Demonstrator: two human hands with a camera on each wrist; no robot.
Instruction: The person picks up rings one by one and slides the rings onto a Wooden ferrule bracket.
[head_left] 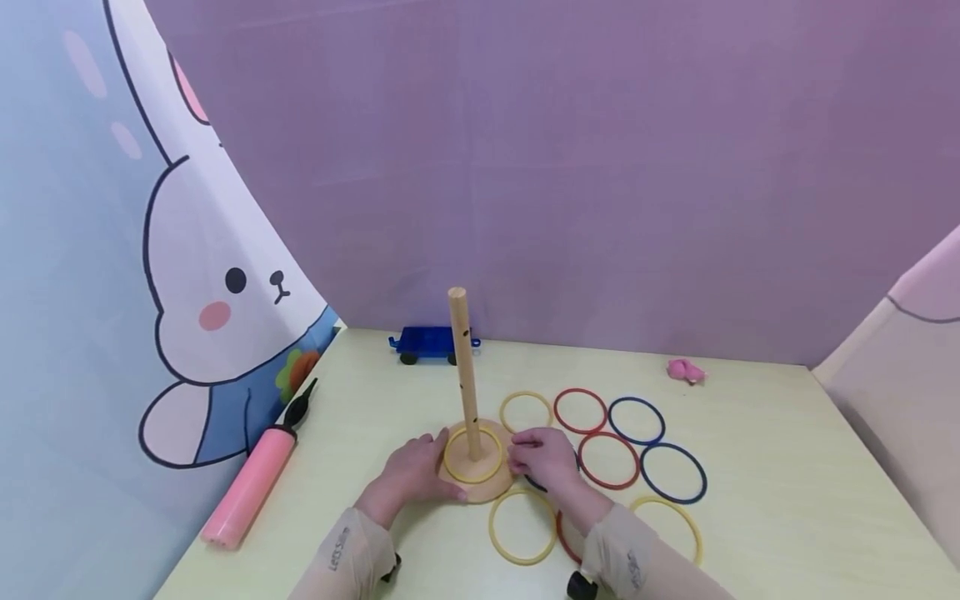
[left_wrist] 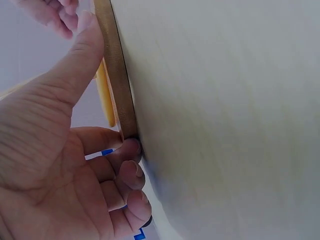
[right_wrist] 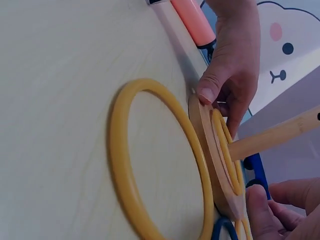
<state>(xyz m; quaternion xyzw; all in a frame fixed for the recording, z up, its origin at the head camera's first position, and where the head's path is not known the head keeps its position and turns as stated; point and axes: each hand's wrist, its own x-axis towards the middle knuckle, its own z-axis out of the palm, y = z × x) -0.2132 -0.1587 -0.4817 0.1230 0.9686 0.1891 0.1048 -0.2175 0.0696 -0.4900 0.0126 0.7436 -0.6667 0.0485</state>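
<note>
A wooden post (head_left: 465, 367) rises from a round wooden base (head_left: 480, 494) on the table. One yellow ring (head_left: 474, 482) lies on the base around the foot of the post. My left hand (head_left: 412, 471) grips the base's left edge, with the thumb (left_wrist: 90, 40) and fingertips on its rim. Close to the base's right edge is my right hand (head_left: 546, 457), its fingers loosely bent and no ring seen in them. Beneath that hand a dark blue ring (head_left: 536, 484) is partly hidden. Another yellow ring (right_wrist: 120, 155) lies flat in front of the base.
More rings lie to the right: red (head_left: 610, 487), blue (head_left: 673, 501) and yellow (head_left: 699, 533). My right sleeve covers part of a red ring (head_left: 560, 537). A blue toy wagon (head_left: 426, 342) stands behind the post, a pink pump (head_left: 251, 487) at left, a small pink toy (head_left: 685, 371) at back right.
</note>
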